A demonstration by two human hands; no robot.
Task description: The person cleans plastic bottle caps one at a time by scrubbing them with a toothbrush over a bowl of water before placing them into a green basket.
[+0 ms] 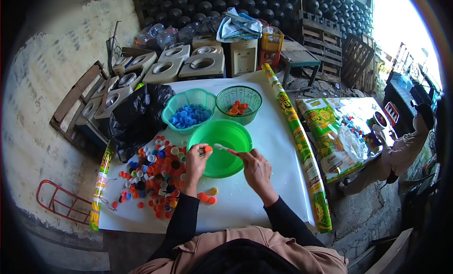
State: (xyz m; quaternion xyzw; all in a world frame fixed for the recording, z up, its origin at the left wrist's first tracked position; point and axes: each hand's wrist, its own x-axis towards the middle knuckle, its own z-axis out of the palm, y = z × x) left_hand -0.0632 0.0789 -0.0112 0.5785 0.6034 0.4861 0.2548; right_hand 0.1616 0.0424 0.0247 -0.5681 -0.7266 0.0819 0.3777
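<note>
Above the bright green basin (246,131), which seems to hold water, my left hand (195,163) pinches an orange bottle cap (208,149). My right hand (257,171) grips the red handle of a toothbrush (222,147); its pale head points toward the cap, with a small gap between them. A light green scalloped bowl (166,114) behind the basin holds blue caps (189,116). Beside it, a dark green basket (257,105) has a few orange-red caps (237,108) at its bottom. Many mixed caps (160,172) lie spread left of my left hand.
A black plastic bag (139,113) stands at the table's left. Rolled printed edges (297,146) border the white sheet (283,189). At right, another person (401,153) works by a second table (325,132) with caps. Pale square blocks with round holes (163,71) stand behind.
</note>
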